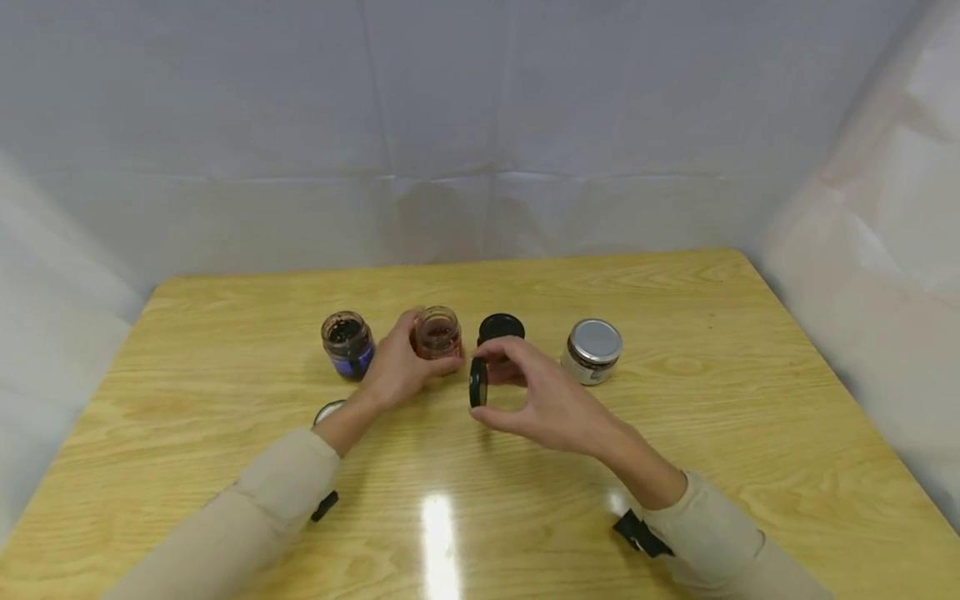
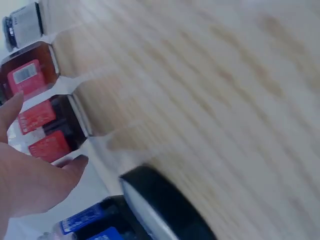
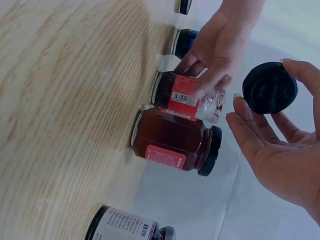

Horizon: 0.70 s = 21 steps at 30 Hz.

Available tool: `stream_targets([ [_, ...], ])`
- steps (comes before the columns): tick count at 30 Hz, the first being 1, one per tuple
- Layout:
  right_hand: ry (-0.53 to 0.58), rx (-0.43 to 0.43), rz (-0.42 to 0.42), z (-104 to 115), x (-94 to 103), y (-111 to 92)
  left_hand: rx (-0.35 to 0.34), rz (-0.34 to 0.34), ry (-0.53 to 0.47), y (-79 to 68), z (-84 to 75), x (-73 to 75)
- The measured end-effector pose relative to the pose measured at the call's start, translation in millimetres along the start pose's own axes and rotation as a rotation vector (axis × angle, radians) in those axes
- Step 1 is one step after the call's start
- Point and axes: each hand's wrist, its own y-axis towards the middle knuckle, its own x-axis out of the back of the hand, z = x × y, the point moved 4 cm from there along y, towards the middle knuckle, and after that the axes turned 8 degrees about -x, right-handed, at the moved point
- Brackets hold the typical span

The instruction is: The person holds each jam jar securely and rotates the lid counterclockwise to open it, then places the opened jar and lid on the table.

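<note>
My left hand (image 1: 397, 362) holds a small glass jar with a red label (image 3: 184, 97), thumb at the front and fingers at its far left side. That jar has no lid on, and its glass rim (image 1: 438, 317) faces up. Just to the right, my right hand (image 1: 551, 400) pinches a black lid (image 1: 477, 382) on edge between thumb and fingers, above the table. The right wrist view shows the hollow inside of this lid. Partly behind the right hand stands a larger dark red jar (image 3: 170, 135) with its black lid (image 3: 210, 151) on.
An uncapped jar with a blue label (image 1: 350, 354) stands left of the left hand. A silver-lidded jar (image 1: 595, 346) with a pale label stands at the right. Another lid (image 1: 328, 410) lies partly under the left wrist. Pale sheeting (image 1: 450, 125) hangs behind the wooden table (image 1: 750, 400).
</note>
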Motion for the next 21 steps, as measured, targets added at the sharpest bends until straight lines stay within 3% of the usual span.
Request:
stream_targets([
  [5,-0.013,0.008,-0.023,-0.4,-0.2,0.2,-0.021,-0.099,-0.041,-12.0,-17.8,10.2],
  [11,-0.002,0.034,-0.064,1.5,1.2,1.6,-0.249,-0.245,0.064,-30.4,-49.2,25.6],
  [16,0.020,0.065,-0.068,2.1,2.7,2.9,-0.403,-0.248,0.141,-37.6,-59.2,32.5],
  [21,0.048,0.075,-0.044,0.6,3.4,6.7,-0.444,-0.189,0.221,-43.7,-58.5,34.5],
])
